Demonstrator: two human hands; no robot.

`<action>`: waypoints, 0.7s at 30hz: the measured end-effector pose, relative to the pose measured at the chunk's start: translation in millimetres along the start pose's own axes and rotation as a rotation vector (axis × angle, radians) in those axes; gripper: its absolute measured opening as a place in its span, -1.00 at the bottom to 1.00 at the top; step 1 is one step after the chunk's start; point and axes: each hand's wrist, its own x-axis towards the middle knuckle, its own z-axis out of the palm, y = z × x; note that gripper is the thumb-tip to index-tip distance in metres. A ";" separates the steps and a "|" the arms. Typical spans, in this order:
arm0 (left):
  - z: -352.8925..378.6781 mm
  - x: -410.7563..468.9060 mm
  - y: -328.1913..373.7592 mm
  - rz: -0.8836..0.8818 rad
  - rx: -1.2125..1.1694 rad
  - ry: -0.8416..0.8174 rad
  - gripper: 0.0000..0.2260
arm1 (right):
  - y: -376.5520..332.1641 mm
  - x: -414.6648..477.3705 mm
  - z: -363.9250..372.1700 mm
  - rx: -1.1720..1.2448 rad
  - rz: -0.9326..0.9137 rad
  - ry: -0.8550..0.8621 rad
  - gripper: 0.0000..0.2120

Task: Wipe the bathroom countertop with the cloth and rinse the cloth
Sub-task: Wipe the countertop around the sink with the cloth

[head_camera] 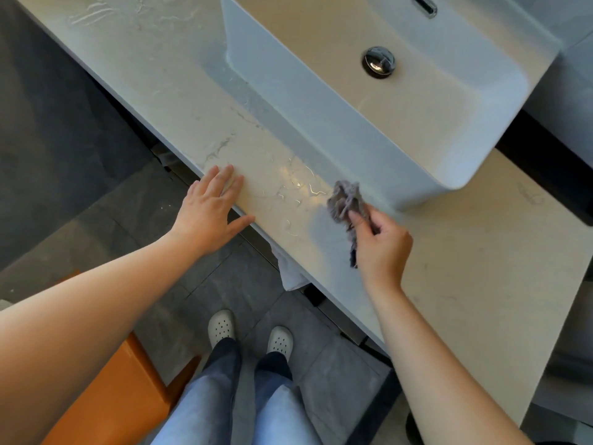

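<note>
A pale marble-look countertop (179, 91) carries a white rectangular vessel sink (321, 130) above dark grey floor tiles (256, 284). Just before the sink's front wall, the right hand (382, 242) pinches a crumpled grey cloth (345, 200). The left hand (211, 213) rests flat, fingers spread, beside wet streaks (301, 187).

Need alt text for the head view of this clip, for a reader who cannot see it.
Seen from above, the right hand holds a bunched grey cloth on the wet countertop just in front of the white basin. The left hand rests flat at the counter's front edge.
</note>
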 end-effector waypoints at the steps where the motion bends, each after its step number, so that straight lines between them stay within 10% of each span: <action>1: 0.9 0.1 -0.1 0.002 -0.004 0.002 -0.27 | 3.0 14.1 0.3 -0.053 -0.014 0.012 -0.82; 21: 4.9 0.7 -8.3 0.057 0.067 -0.006 -0.24 | 31.2 61.0 47.6 -0.199 -0.111 0.012 -0.75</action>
